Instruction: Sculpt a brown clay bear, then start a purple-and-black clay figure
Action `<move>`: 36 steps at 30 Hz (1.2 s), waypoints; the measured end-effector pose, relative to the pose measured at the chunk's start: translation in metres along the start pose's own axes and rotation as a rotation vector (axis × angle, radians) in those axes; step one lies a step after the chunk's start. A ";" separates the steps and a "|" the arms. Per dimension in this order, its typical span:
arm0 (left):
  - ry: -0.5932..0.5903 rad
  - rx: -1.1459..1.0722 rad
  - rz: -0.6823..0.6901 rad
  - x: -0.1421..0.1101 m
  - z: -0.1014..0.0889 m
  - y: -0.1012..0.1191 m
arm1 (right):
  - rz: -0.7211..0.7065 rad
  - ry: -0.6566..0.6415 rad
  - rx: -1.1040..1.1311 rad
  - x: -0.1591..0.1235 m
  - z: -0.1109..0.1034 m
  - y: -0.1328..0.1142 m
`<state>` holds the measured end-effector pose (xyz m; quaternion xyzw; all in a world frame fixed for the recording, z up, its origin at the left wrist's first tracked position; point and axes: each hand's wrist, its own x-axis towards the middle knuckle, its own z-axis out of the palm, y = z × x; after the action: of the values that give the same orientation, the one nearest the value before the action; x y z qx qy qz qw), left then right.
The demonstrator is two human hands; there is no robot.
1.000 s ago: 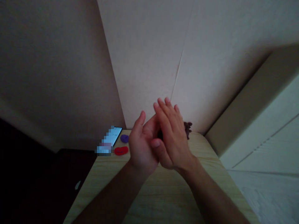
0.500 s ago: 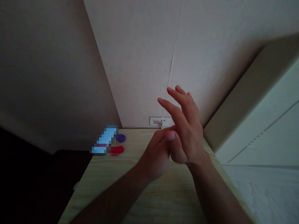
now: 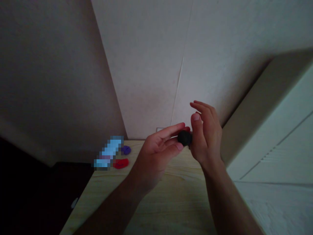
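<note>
A small matte black ball [image 3: 184,138], which looks like modelling clay, is held above the table between the thumb and fingers of my left hand [image 3: 157,153]. Close against the ball's right side is my right hand [image 3: 207,137], its thumb raised and its fingers apart and loosely bent. Whether the right palm touches the ball is hard to make out. To the left on the table lie a red flattened lump [image 3: 121,163] and a purple lump [image 3: 126,150], both away from my hands.
A phone [image 3: 109,152] with a lit, blurred-out screen lies at the left edge of the wooden table [image 3: 171,202]. Behind stands a pale wall [image 3: 146,71] with a socket plate partly hidden by my left hand. A light cabinet [image 3: 274,130] stands at the right.
My hands were pressed together around the ball, then shifted right. They have now parted, leaving the black ball showing at my left fingertips. The lumps and phone stay put.
</note>
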<state>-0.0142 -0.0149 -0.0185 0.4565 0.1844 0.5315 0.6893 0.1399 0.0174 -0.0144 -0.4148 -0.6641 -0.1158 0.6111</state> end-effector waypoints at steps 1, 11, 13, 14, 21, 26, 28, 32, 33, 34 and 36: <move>-0.002 0.029 0.001 0.001 -0.001 0.000 | 0.009 0.002 0.018 0.000 0.001 0.000; 0.070 0.111 0.005 0.005 -0.005 0.000 | 0.351 0.110 0.662 -0.001 0.002 -0.003; 0.074 0.086 0.001 0.005 -0.004 0.000 | 0.327 0.076 0.709 -0.001 -0.001 -0.009; 0.075 0.065 -0.003 0.004 -0.004 0.001 | 0.298 0.050 0.708 -0.001 -0.002 -0.013; 0.069 0.073 0.037 0.007 0.001 -0.007 | 0.012 -0.221 0.545 -0.009 0.002 -0.031; 0.121 -0.043 0.016 0.008 0.003 -0.012 | 0.064 -0.077 0.456 -0.020 0.010 -0.034; 0.165 -0.209 -0.063 0.009 0.003 -0.010 | 0.003 -0.149 0.332 -0.024 0.016 -0.038; 0.225 -0.284 -0.121 0.016 -0.007 -0.003 | -0.174 -0.400 0.294 -0.036 0.032 -0.053; 0.225 -0.256 -0.085 0.017 -0.011 -0.001 | -0.189 -0.459 0.340 -0.040 0.034 -0.057; 0.223 -0.227 -0.043 0.019 -0.013 0.000 | -0.194 -0.506 0.389 -0.043 0.036 -0.061; 0.227 -0.187 0.026 0.019 -0.015 0.001 | -0.188 -0.531 0.458 -0.048 0.036 -0.068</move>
<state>-0.0189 0.0082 -0.0208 0.3298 0.2047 0.6035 0.6965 0.0631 -0.0215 -0.0420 -0.2198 -0.8435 0.0922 0.4813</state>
